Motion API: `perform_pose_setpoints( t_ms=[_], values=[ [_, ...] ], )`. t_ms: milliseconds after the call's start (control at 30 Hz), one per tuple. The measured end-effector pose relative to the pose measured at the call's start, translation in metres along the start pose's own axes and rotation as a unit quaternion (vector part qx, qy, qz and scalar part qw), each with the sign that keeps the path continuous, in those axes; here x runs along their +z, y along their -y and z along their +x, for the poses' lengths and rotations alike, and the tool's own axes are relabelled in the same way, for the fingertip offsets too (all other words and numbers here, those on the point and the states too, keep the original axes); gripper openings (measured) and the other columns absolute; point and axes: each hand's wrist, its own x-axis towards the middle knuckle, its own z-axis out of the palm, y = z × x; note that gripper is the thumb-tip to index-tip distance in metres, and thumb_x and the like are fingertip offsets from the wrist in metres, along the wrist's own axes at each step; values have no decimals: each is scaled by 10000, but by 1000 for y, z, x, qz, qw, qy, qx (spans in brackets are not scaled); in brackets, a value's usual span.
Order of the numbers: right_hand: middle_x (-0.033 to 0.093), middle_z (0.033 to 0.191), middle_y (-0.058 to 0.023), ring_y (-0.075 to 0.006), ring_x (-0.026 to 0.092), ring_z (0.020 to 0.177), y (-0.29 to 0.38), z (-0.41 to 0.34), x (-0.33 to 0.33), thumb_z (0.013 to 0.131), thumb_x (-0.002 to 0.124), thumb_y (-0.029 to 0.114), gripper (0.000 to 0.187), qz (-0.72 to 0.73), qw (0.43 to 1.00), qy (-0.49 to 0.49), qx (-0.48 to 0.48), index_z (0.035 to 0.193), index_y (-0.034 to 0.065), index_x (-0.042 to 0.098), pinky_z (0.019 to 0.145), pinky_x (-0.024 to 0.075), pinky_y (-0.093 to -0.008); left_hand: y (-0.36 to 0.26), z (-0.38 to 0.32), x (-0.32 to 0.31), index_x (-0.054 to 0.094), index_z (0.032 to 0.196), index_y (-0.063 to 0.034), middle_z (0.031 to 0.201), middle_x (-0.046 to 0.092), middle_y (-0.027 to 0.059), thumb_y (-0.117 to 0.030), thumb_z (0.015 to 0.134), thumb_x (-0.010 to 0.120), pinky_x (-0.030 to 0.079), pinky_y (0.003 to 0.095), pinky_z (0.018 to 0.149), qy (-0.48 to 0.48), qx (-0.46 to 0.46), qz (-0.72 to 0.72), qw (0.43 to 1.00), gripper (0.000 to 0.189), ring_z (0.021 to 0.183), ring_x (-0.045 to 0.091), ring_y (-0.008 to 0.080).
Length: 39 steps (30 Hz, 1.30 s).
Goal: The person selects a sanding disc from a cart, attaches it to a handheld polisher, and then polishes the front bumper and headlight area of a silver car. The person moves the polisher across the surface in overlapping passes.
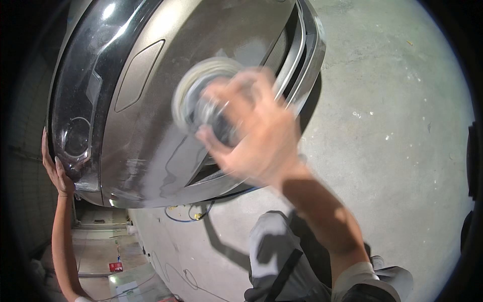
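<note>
My right hand, blurred by motion, grips the dark top of a round sander or polisher with a pale, thick-edged pad. The tool is over the brown car bumper, beside its lower grille opening; whether the pad touches the paint cannot be told. Grey sanded patches and a wavy-edged bare area show on the bumper near the tool. My left hand rests with its fingers spread on the car's edge beside the headlight, holding nothing. A four-sided cover panel lies between headlight and tool.
A blue hose with a yellow fitting lies on the concrete floor under the bumper. Thin cables trail across the floor. A red box stands among things at the lower left. My bent leg is just below the bumper.
</note>
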Motion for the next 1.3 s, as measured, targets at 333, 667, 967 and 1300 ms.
perform_pose_setpoints(
  t_ms=[333,667,967,1300],
  values=[
    [678,1133,-106,-245,740,997,-8,13,-10,743,918,244,559,-2,1000,-5,2,1250,186,689,738,660,-366,1,-3,1,429,1623,33,1666,454,225,-449,1084,390,270,486,1301,-6,1,-11,1000,724,1567,401,359],
    [715,1096,-111,-300,732,1007,11,17,-8,700,949,205,558,-31,997,-61,29,1202,110,723,920,587,-389,-5,3,5,487,1586,37,1623,520,221,-345,1076,427,310,492,1280,-35,33,-23,999,641,1530,459,372],
    [600,1163,-122,-184,684,717,133,-102,103,668,893,181,615,-71,995,-61,-29,1257,200,720,554,591,-320,13,-1,11,550,1559,-3,1563,591,215,-314,1078,473,401,474,1235,-60,78,-12,995,578,1457,561,366],
    [731,1125,-93,-287,726,1082,92,-101,78,768,931,254,518,-93,988,-119,-16,1228,133,724,859,653,-373,13,-10,22,587,1551,-80,1516,634,188,-492,1106,479,455,482,1215,-127,53,15,990,616,1412,611,342]
  ],
)
